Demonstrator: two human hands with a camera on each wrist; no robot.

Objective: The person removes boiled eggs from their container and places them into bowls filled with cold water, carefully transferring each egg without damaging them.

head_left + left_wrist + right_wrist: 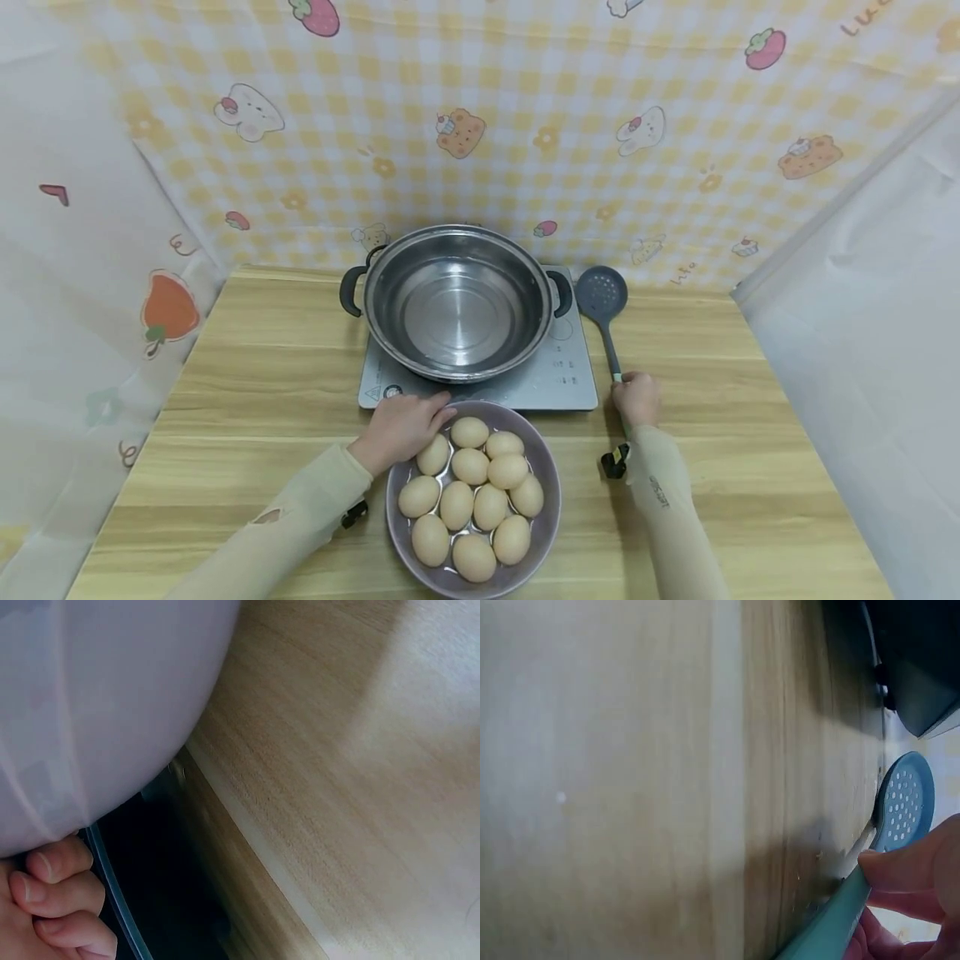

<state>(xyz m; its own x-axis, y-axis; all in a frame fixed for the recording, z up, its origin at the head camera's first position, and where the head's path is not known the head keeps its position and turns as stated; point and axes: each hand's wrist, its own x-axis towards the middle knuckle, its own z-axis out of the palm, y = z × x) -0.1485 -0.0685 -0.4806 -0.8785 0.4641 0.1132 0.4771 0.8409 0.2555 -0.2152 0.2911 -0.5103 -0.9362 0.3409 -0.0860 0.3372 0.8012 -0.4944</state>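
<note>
A round mauve bowl (551, 533) full of brown eggs (474, 557) stands at the front middle of the table. My left hand (405, 425) is at the bowl's upper left rim, its thumb and forefinger either side of the edge. In the left wrist view the other fingers (67, 892) curl against the bowl's outer wall (112, 697). At the right, my right hand (637, 398) grips the green handle (832, 922) of a grey skimmer (602, 293). The skimmer's perforated head points away, toward the back wall.
Behind the bowl, a wide steel pot (459, 321) with two black handles sits on a flat induction cooktop (555, 392). The pot shows a bare metal bottom. A yellow checked cloth (510, 150) covers the back wall, right behind the pot and skimmer head.
</note>
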